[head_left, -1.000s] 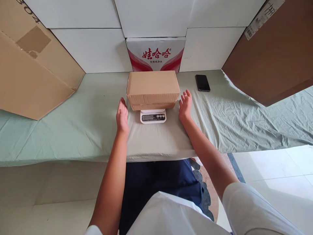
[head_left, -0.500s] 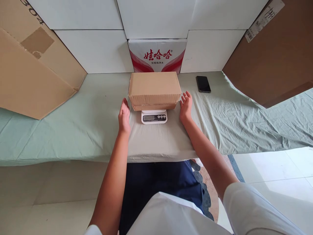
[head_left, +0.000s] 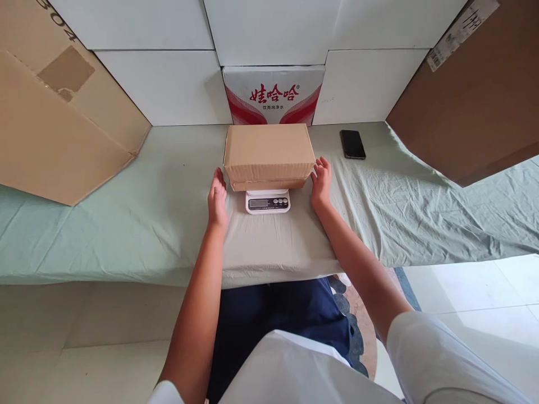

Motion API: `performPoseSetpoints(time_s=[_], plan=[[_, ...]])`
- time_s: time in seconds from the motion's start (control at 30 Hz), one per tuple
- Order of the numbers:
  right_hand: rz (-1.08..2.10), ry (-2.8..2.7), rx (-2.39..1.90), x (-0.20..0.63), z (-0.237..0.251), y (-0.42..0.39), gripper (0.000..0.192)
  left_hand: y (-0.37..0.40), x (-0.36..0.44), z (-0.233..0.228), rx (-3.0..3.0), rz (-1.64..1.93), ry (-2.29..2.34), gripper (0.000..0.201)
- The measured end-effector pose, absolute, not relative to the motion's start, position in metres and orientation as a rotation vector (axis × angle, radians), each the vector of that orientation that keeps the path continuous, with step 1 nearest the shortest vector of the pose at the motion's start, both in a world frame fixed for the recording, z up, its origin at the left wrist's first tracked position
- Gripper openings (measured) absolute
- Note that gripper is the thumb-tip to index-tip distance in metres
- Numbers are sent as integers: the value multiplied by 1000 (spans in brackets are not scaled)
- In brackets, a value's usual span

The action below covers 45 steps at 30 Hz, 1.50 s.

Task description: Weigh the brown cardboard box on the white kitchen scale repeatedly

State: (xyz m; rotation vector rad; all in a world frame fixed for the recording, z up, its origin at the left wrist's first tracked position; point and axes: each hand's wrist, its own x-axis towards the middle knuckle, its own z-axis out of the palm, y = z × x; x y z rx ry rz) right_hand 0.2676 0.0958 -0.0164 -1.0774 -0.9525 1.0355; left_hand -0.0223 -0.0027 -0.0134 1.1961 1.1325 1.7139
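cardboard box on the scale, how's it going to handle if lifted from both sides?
Cardboard box looks stiff: flat faces, crisp edges. It overhangs the small scale, so an uneven push may tip it. Left hand and right hand flank it, open.

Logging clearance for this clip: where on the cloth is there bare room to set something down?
Bare cloth lies between the left hand and the big cardboard sheet at far left, and in front of the scale up to the table edge. It is crowded around the brown box, flanked by both hands, right hand, with the phone beyond.
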Motion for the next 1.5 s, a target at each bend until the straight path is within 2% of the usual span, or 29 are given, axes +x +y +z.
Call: performPoseSetpoints(time_s=[0.13, 0.77, 0.93, 1.5], plan=[[1016, -972, -1070, 268, -18, 97, 57, -3, -21, -13, 1197, 1726, 1129, 88], [1072, -894, -1035, 272, -12, 88, 43, -7, -24, -10, 1236, 1774, 1140, 92], [1104, -849, -1040, 274, -9, 84, 39, -9, -25, -12, 1248, 1746, 1208, 85], [1095, -923, -1018, 269, -12, 83, 43, -12, -22, -11, 1271, 1756, 1193, 87]])
